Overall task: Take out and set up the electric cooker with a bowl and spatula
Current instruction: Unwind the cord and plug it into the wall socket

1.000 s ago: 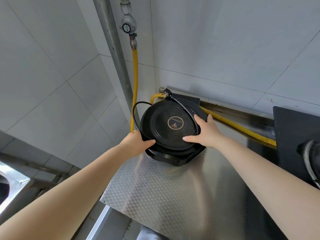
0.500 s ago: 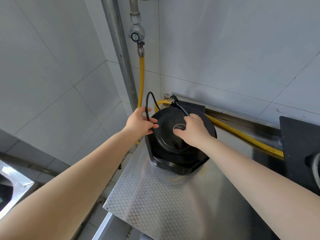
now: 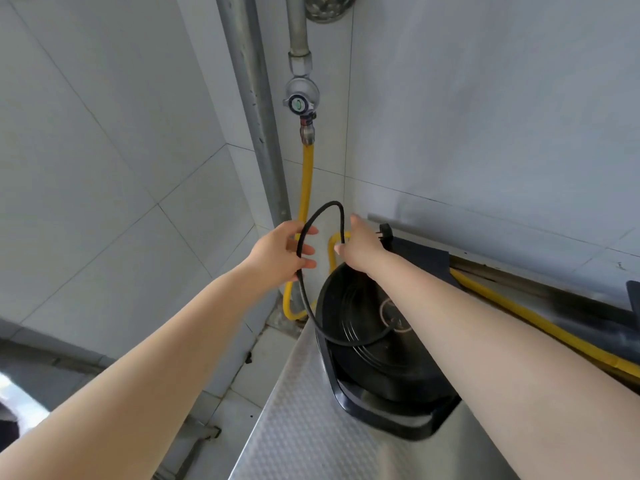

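The black electric cooker [image 3: 367, 368] sits on the left end of the steel counter [image 3: 311, 438], near the wall corner. Its black power cord [image 3: 304, 299] rises from the cooker top in a tall loop. My left hand [image 3: 280, 252] holds the loop's left strand, fingers curled round it. My right hand [image 3: 360, 245] pinches the loop's right strand above the cooker's far edge. The black plug [image 3: 386, 233] shows just behind my right hand. No bowl or spatula is in view.
A yellow gas hose [image 3: 306, 188] drops from a valve [image 3: 299, 102] in the corner and runs right along the counter's back [image 3: 519, 306]. A grey pipe [image 3: 256, 116] stands beside it. A dark stove edge [image 3: 632, 299] lies far right. Tiled floor lies left of the counter.
Both hands left the cooker's rim and top and lifted the cord up into a loop above it. The camera tilted upward, toward the wall corner.
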